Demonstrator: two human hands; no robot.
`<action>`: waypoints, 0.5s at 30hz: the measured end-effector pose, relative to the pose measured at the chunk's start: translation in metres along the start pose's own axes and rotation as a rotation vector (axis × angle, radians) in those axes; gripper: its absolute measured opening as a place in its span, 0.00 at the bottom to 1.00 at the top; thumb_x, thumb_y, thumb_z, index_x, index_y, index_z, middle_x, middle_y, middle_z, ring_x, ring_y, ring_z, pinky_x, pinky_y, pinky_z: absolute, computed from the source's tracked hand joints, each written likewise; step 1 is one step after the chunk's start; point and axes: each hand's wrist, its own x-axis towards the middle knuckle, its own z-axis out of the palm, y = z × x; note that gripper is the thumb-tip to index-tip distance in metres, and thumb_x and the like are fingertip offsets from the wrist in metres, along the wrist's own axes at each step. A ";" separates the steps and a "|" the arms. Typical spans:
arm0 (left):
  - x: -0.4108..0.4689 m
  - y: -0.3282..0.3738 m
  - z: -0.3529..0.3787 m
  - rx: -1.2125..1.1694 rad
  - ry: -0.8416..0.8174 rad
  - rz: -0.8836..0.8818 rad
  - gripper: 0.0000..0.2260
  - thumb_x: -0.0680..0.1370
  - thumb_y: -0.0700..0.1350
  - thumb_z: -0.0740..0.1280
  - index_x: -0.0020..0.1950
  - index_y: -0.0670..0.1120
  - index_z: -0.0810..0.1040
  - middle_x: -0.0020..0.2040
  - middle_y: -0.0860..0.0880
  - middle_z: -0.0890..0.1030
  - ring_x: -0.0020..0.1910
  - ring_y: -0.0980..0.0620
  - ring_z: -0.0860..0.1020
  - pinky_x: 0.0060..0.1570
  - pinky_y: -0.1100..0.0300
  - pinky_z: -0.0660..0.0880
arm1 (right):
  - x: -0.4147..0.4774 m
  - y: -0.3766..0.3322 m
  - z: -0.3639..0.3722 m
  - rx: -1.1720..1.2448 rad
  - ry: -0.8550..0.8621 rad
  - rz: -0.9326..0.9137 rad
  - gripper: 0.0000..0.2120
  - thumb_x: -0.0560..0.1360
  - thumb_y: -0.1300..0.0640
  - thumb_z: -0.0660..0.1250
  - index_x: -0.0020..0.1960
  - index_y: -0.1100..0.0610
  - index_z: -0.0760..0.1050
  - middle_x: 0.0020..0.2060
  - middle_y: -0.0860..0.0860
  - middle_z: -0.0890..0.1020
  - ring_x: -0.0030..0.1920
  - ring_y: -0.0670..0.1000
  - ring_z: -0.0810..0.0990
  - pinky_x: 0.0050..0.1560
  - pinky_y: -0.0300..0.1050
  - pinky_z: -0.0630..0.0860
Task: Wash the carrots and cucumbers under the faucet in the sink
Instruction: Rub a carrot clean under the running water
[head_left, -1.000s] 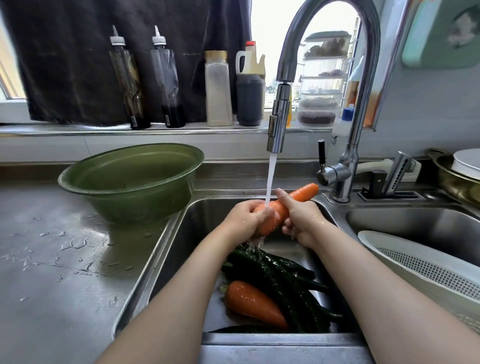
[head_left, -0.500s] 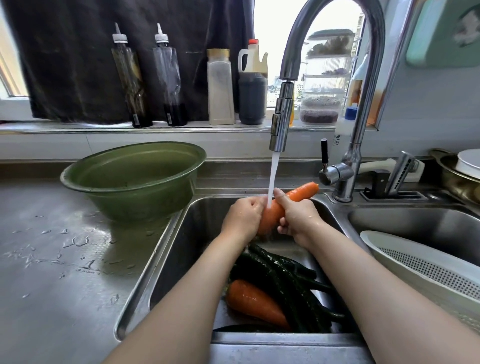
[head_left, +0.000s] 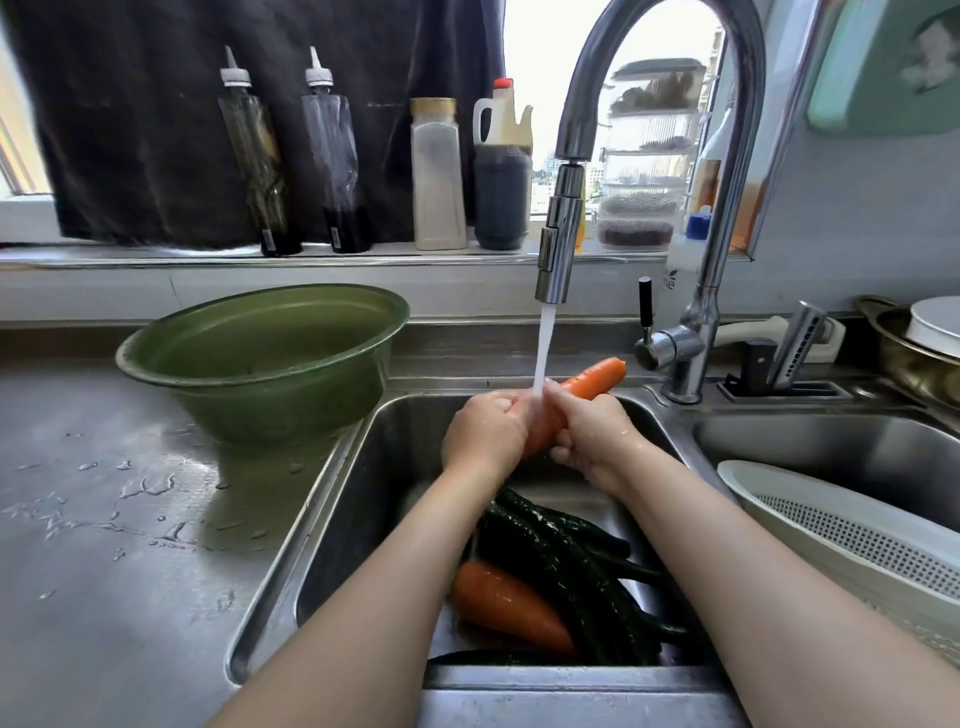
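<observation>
A carrot (head_left: 597, 377) under the running faucet (head_left: 559, 249), over the sink (head_left: 382, 470).
It slants through the stream, far end raised; a second carrot (head_left: 506, 605) and dark green cucumbers (head_left: 553, 543) lie heaped on the sink's bottom.

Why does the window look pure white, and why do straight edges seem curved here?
Head view: daylight overexposes the window, so the stacked containers stand backlit; its wide lens bows the windowsill and stretches the forearms; the wet counter glints; left hand and right hand gripping the carrot look slightly soft.

Bowl (head_left: 280, 400) stands left of sink (head_left: 395, 467); cucumbers (head_left: 561, 551) and carrot (head_left: 509, 605) lie inside.
</observation>
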 end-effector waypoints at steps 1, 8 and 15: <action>0.002 -0.002 -0.003 -0.097 -0.018 -0.029 0.16 0.81 0.62 0.65 0.50 0.54 0.86 0.45 0.51 0.85 0.44 0.48 0.83 0.41 0.58 0.76 | 0.000 0.001 0.000 0.006 -0.025 -0.004 0.14 0.80 0.49 0.71 0.55 0.59 0.74 0.22 0.47 0.70 0.20 0.44 0.68 0.21 0.38 0.67; 0.004 -0.026 -0.019 -0.449 -0.744 -0.013 0.17 0.81 0.41 0.65 0.67 0.56 0.78 0.61 0.38 0.83 0.54 0.45 0.80 0.57 0.46 0.78 | 0.000 -0.001 -0.009 -0.054 0.135 0.049 0.22 0.78 0.43 0.72 0.59 0.60 0.76 0.40 0.52 0.78 0.31 0.48 0.74 0.24 0.38 0.70; -0.014 0.012 -0.004 -0.470 -0.265 -0.219 0.16 0.84 0.57 0.62 0.60 0.48 0.83 0.45 0.43 0.83 0.34 0.46 0.81 0.30 0.55 0.80 | 0.007 -0.003 -0.006 -0.133 0.157 -0.074 0.32 0.74 0.37 0.72 0.64 0.62 0.72 0.33 0.54 0.74 0.23 0.48 0.72 0.23 0.39 0.69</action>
